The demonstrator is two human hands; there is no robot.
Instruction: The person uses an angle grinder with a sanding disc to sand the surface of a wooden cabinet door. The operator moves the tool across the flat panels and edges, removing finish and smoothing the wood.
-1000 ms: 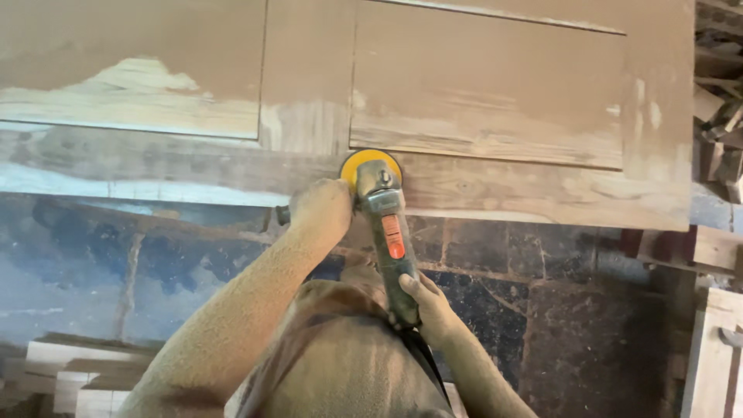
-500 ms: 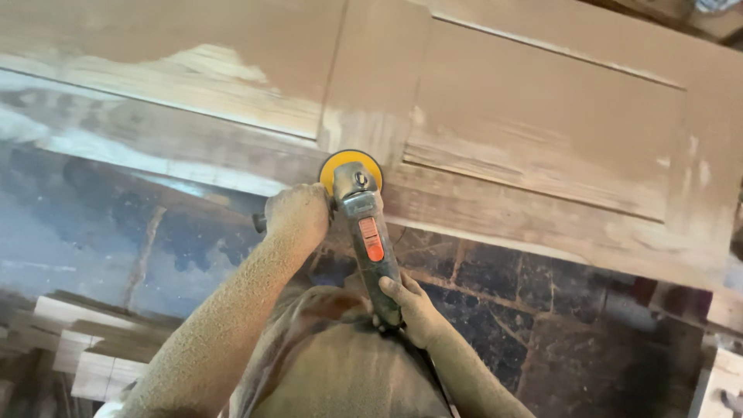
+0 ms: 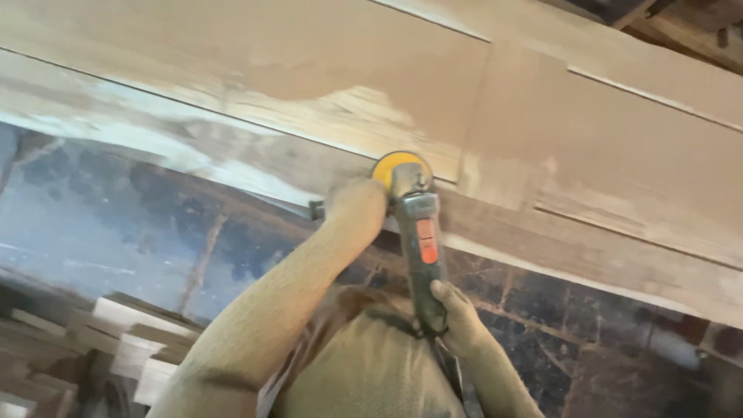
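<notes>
Both hands clamp the grinder [image 3: 419,240], its long axis pointing away, yellow disc [image 3: 398,169] on the door [image 3: 542,116].

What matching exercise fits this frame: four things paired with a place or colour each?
Things:
1. left hand
2. right hand
3. sanding disc
4. wood blocks

Descriptions:
A. yellow, on the door panel
B. stacked at lower left
C. on the grinder's side handle
D. around the grinder's rear body

Pairs: 1-C, 2-D, 3-A, 4-B
</notes>
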